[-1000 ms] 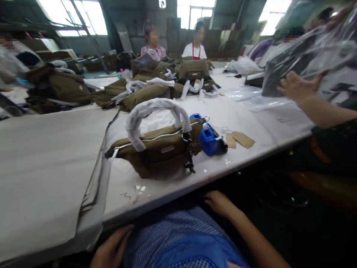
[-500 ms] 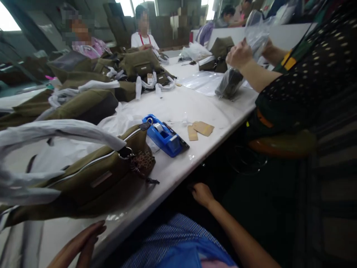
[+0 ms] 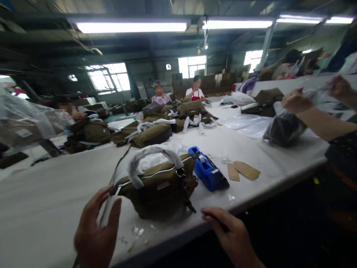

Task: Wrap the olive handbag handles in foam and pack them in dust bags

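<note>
An olive-green handbag stands on the white table in front of me, its handle covered in pale wrapping. A white zipper runs along its top. From a ring at its right end hangs a brown patterned charm. My left hand is open beside the bag's left end, thumb and fingers apart. A thin strap passes between them; whether they touch it I cannot tell. Near the table's front edge, right of the bag, my right hand is open with nothing visible in it.
Behind the bag's right end sits a blue tape dispenser, with brown paper tags to its right. More olive bags lie farther back. At right, a co-worker's hands handle a plastic-covered dark bundle. Other people sit across the table.
My view has tilted up and turned left. My right hand has risen from below the table edge to beside the bag. My left hand has come up to the bag's left end.
</note>
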### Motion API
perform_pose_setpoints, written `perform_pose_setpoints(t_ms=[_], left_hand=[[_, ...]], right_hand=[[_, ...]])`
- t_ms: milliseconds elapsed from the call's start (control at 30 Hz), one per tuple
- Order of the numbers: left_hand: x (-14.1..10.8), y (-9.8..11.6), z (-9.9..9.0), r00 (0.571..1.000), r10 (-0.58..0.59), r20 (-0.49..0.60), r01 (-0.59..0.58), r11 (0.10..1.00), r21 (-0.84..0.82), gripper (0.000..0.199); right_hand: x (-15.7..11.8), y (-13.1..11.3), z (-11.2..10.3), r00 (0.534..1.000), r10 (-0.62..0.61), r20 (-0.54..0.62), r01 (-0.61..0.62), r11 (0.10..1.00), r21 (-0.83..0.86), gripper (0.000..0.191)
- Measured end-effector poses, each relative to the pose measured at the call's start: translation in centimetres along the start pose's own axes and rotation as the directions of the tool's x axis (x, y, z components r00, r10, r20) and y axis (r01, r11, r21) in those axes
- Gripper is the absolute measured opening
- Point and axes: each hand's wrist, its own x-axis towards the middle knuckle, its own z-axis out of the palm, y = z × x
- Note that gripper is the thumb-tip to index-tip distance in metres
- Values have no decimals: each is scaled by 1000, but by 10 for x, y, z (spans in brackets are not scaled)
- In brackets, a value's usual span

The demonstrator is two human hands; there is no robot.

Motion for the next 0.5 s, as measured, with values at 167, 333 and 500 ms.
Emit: perform_pose_setpoints(t_ms=[167,333,500], left_hand=[[49,-4,8,955,88,284,-74,996,-59,90],[72,-10,18,883,88,461,47,961,-274,80],[84,27,19,916,178,358,25,869,-494,82]], right_hand=[[102,-30,14,959,-282,11,277,934,-226,62],[162,-53,27,953,-289,96,304,926,-225,57],[164,-64,44,977,-214,-18,210,971,-110,43]])
